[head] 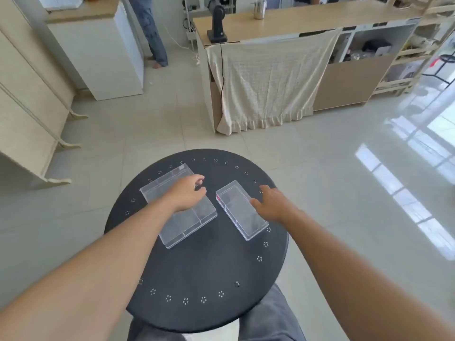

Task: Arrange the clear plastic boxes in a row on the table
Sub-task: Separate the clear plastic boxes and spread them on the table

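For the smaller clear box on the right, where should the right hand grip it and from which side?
Across its two long side walls, from above. The smaller box lies flat and narrow on the table, so thumb and fingers probably span its width. The right hand sits at its right edge; the gap to the larger box leaves finger room.
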Available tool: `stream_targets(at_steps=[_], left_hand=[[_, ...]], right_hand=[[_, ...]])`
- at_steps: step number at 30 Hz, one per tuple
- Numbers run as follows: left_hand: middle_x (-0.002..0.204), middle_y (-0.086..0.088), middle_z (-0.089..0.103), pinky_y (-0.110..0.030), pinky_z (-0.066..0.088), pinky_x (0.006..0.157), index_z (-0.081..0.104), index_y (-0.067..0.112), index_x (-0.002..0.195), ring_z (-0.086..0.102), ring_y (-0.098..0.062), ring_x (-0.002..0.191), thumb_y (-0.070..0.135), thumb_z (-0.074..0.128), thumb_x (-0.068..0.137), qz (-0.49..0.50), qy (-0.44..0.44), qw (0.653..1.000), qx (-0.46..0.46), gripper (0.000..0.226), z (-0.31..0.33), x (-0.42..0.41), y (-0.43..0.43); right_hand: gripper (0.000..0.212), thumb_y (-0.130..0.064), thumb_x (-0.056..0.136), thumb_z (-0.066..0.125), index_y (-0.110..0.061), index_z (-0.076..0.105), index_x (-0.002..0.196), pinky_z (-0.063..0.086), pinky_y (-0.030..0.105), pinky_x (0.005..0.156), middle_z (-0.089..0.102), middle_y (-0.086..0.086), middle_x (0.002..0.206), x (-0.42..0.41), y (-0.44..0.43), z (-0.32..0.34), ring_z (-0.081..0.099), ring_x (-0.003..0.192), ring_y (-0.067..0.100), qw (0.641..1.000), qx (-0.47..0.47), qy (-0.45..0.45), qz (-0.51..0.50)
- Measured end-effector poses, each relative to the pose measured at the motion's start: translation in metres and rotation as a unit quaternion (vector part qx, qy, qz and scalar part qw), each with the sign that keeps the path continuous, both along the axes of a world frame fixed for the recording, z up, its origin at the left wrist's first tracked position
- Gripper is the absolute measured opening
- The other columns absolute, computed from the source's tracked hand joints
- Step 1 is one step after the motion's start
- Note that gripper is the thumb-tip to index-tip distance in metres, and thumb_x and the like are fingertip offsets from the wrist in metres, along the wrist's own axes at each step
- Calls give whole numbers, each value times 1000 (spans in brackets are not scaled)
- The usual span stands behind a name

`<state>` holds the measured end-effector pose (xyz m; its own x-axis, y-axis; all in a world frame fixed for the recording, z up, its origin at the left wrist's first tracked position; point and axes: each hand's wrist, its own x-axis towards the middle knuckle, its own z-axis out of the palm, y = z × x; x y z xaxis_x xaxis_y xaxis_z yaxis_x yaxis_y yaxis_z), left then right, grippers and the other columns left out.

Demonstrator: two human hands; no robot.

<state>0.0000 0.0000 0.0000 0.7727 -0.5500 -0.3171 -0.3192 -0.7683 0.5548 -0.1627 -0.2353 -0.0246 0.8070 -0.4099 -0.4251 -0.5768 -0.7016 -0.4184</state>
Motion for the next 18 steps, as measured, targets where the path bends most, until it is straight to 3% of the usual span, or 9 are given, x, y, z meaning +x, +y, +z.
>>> stream_targets(at_steps=[5,9,11,13,15,18], left_hand=[[161,-5,53,-41,42,115,42,17,164,48,-27,147,34,52,107,-3,28,999,46,60,-41,-5,-25],[159,-18,53,-52,38,121,33,13,167,11,-29,167,34,48,108,-4,24,996,81,64,-62,-8,-44],[151,-17,60,-53,37,121,34,8,166,-2,-29,169,30,47,110,-9,5,995,98,62,-69,-10,-52],[141,-12,67,-53,37,118,41,7,160,-4,-30,169,31,47,109,-21,-5,993,112,57,-77,-8,-58],[140,-10,68,-53,38,118,49,5,151,-1,-31,168,33,46,109,-28,-2,991,127,50,-81,-3,-60],[147,-10,65,-52,33,121,51,4,148,0,-31,168,34,44,110,-43,6,988,149,48,-86,2,-64]], right_hand=[[69,-50,102,44,-1,35,149,51,44,93,60,20,138,-34,10,-33,62,121,41,988,37,103,-108],[70,-56,101,45,2,45,140,48,42,89,63,21,134,-47,12,-56,62,121,40,981,84,102,-145],[66,-60,98,44,-2,58,124,50,39,90,70,18,124,-50,15,-66,65,115,38,976,111,95,-162],[60,-62,97,42,-7,66,97,56,42,94,77,13,104,-53,18,-73,70,103,35,970,142,91,-177],[58,-59,101,42,-11,62,76,58,44,93,78,12,91,-52,20,-77,73,94,34,968,152,82,-183],[52,-61,98,45,-16,56,74,61,47,89,78,14,87,-50,23,-81,75,88,31,964,167,71,-194]])
